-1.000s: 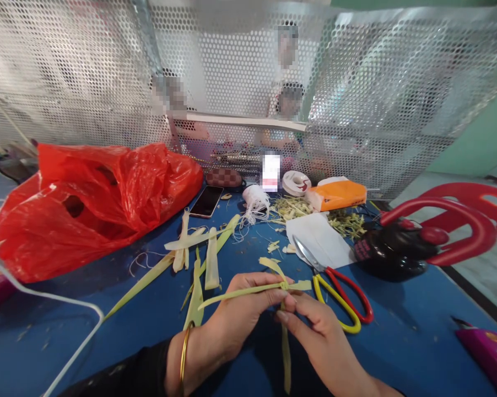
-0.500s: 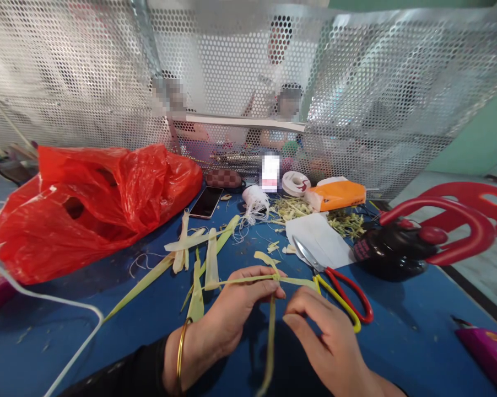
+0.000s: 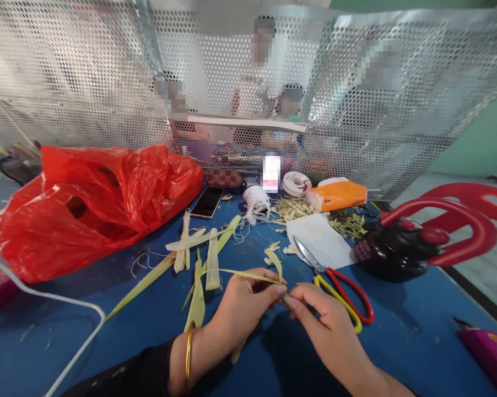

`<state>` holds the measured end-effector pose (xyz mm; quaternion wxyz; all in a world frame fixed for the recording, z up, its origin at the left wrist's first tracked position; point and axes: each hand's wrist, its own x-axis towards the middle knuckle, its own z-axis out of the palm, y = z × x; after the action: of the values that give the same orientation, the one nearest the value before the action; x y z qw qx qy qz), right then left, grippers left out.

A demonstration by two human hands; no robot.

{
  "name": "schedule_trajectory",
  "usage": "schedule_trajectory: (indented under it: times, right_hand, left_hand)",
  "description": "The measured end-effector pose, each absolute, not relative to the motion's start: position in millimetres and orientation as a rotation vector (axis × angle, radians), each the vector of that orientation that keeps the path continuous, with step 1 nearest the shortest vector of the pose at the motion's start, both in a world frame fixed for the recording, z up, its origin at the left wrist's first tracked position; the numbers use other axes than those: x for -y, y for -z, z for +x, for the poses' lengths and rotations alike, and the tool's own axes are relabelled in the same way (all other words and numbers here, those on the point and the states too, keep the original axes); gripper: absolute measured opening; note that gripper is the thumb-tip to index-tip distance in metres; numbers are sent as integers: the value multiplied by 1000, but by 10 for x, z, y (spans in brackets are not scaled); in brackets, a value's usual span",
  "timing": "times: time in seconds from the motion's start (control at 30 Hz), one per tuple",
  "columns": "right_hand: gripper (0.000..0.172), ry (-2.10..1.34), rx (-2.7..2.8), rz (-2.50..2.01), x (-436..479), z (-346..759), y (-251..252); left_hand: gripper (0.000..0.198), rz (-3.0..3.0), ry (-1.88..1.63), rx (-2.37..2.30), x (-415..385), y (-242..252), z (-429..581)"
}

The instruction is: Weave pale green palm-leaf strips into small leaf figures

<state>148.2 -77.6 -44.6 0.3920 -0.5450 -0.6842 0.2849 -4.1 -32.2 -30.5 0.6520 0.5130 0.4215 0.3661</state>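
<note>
Pale green leaf strips (image 3: 252, 275) are pinched in my left hand (image 3: 244, 303), one running left and another curling up past the fingertips. Thumb and forefinger of my right hand (image 3: 325, 320) close on the same strips, right beside the left fingertips. The crossing point is mostly hidden by the fingers. More cut leaf strips (image 3: 212, 259) lie on the blue table to the left. Scissors (image 3: 331, 281) with one red and one yellow handle loop rest just beyond my right hand, their blades on a white paper (image 3: 318, 237).
A red plastic bag (image 3: 100, 215) fills the left, near a white cable (image 3: 79, 303). Farther back are a phone (image 3: 207, 202), white thread (image 3: 257, 201), a ribbon spool (image 3: 296, 183) and an orange tissue pack (image 3: 337, 196). A black pot (image 3: 397, 251) stands right; a perforated screen (image 3: 232, 60) borders the back.
My right hand has moved left to meet the left fingertips and now pinches the strips. The strip that hung down toward me no longer shows there. Behind the screen, a person has shifted.
</note>
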Motion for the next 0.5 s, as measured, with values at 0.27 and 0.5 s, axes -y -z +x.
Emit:
schedule_trajectory:
  times: [0.27,0.5]
  right_hand:
    - [23,-543,1869,-1282,846,1494,441]
    - [23,-495,1946,-1234,832,1473,386]
  left_hand:
    - [12,1216,-796,-995,328,377,-64]
    - [16,1133,-713,-1018,291,314,-71]
